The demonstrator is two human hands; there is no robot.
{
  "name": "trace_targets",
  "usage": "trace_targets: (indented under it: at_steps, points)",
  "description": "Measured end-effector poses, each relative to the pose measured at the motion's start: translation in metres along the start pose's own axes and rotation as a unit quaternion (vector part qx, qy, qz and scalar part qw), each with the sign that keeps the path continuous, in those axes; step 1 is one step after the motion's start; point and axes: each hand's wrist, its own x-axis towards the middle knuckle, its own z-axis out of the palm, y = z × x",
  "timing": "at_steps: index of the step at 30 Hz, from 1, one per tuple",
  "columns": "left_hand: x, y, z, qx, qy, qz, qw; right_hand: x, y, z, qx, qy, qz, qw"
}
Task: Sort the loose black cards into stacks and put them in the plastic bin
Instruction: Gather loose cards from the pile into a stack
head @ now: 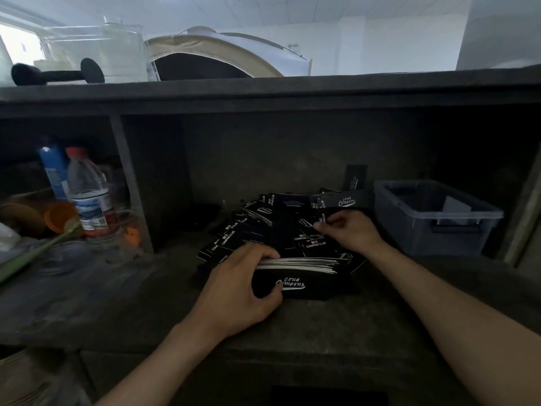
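Two grips work: the left grip (234, 291) curls round a stack (298, 266) on the table (117, 303), the right grip (348, 230) pinches a card (321, 214) from the pile (263, 224) by the bin (409, 232) and should lay it square on top.

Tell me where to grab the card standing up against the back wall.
Probably pinch its top edge from above: the card stands upright against the wall, lower end hidden behind the loose pile, leaving only the top free.

Only forearms and hands of the person show. The left forearm (158, 361) and left hand (234, 291) are bare, the right forearm (439, 297) and right hand (348, 230) likewise, uncovered to the near edge.
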Motion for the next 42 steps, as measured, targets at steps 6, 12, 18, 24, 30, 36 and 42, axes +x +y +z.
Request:
trace_targets:
  at_steps: [6, 12, 18, 24, 30, 36, 42]
  points:
    - [0.000, 0.001, 0.000, 0.041, 0.031, -0.005, 0.999, 0.011, 0.007, 0.005, -0.074, -0.009, 0.030, 0.997]
    - [0.001, -0.003, 0.000, 0.011, 0.009, 0.001, 1.000, -0.004, -0.001, -0.033, 0.271, 0.017, 0.050, 0.961]
    - [0.001, -0.004, -0.001, -0.008, -0.017, -0.007, 1.000, -0.038, -0.020, -0.043, 0.070, -0.267, -0.109, 0.955]
    - [0.002, -0.001, 0.000, 0.007, -0.001, -0.012, 1.000, -0.039, -0.022, -0.039, 0.166, -0.311, -0.010, 0.936]
    - [0.001, -0.005, 0.002, -0.019, 0.002, 0.012, 1.000, -0.031, -0.007, -0.023, -0.190, -0.163, 0.022, 0.968]
    - [0.001, -0.005, 0.002, -0.015, 0.003, 0.016, 1.000, -0.026, -0.008, -0.032, 0.044, -0.124, 0.082, 0.988]
    - [0.002, -0.005, -0.001, -0.012, -0.014, 0.008, 1.000, -0.035, -0.022, -0.034, 0.179, -0.022, -0.169, 0.969]
